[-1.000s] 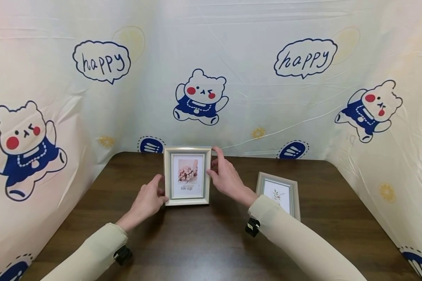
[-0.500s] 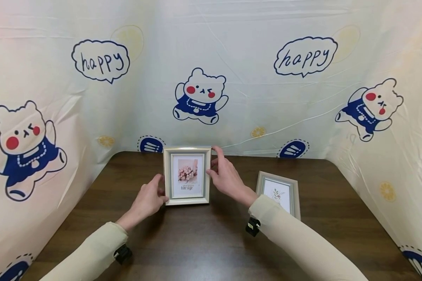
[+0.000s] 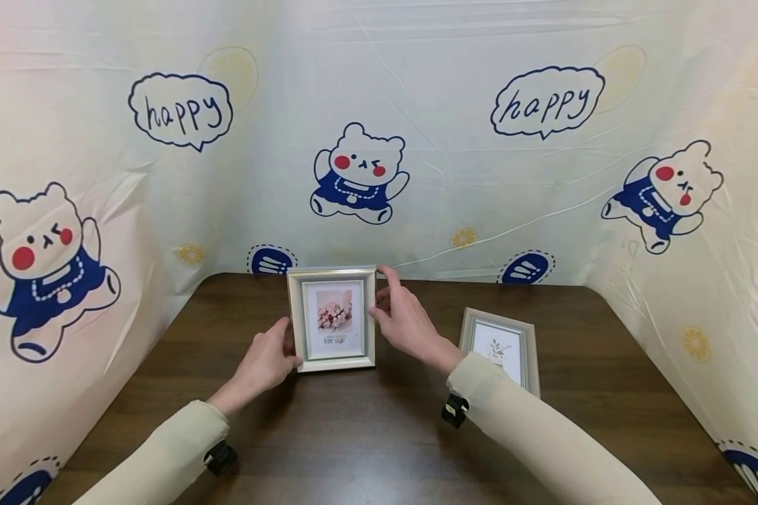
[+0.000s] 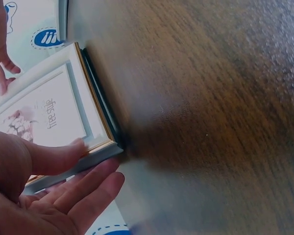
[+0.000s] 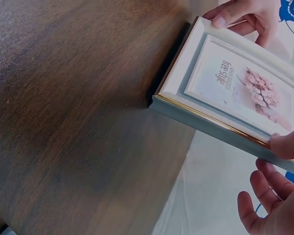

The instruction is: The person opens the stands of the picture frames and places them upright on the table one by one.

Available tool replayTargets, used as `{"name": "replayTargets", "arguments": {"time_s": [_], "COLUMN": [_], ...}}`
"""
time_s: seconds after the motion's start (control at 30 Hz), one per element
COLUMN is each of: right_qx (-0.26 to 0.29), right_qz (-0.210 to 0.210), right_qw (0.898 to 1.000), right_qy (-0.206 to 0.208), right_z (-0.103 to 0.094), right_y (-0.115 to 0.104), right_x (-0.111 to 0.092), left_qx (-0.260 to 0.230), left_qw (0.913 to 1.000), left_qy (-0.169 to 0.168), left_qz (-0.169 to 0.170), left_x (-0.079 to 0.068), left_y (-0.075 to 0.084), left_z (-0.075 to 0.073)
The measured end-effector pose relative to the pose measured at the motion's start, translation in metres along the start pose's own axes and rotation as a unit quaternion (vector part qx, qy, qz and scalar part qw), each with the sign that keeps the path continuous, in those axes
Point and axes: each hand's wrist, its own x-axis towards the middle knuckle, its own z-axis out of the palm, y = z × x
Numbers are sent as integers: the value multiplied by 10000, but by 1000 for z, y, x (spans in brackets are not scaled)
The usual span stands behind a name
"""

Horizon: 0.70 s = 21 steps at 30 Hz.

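Note:
A cream and grey-blue picture frame (image 3: 333,320) with a pink flower print stands upright on the dark wooden table. My left hand (image 3: 262,359) holds its lower left side; in the left wrist view the thumb (image 4: 59,155) lies on the front and the fingers reach along the side and behind. With thumb and fingers my right hand (image 3: 407,317) pinches the right side, higher up, its index finger at the top corner. In the right wrist view the other fingers (image 5: 269,191) spread below the edge. The back of the frame is hidden in the head view.
A second picture frame (image 3: 504,351) with a leaf print lies face up at the right, partly covered by my right sleeve (image 3: 530,421). Behind and beside the wooden table (image 3: 379,442) hangs a pale printed cloth (image 3: 442,175).
The upright picture frame has turned slightly, and its top has shifted a little left and down. My hands stay on its sides, nearly where they were.

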Motion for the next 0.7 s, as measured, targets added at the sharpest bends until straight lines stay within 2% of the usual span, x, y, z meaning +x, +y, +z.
{"name": "replayTargets", "arguments": {"time_s": [0.2,0.7], "right_qx": [-10,-30], "right_qz": [-1,11], "right_qw": [10000,9999], "right_qy": [-64,-148], "right_z": [0,-2], "right_y": [-1,1], "right_x": [-1,-4], "left_qx": [119,24], "left_qw": [9999,10000], "left_qy": [56,-11], "left_qz": [48,64], "left_x": [-1,-2], "left_y": [-1,2], "left_z": [0,-2]}}
